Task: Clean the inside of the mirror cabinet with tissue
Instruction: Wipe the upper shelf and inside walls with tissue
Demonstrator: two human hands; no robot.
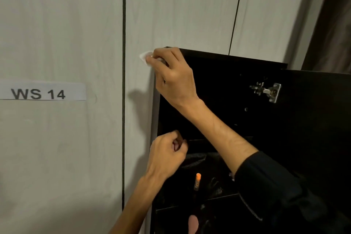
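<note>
Against a pale wood-grain wall split by two dark vertical seams hangs one black mirror cabinet, its door swung open to the right with one metal hinge showing at the cabinet's right edge. Left of it, one white paper label on the wall reads "WS 14" in black letters. Two hands work at the cabinet's left side. From a dark sleeve, the right hand reaches up and across to the top left corner, its fingers curled and pinching a small white tissue right at that corner. Lower down, the left hand comes up on a bare forearm, fingers loosely curled at the cabinet's left edge beside a shelf; whether it holds anything cannot be told. One orange-tipped stick stands on a lower shelf among dark, unclear items.
</note>
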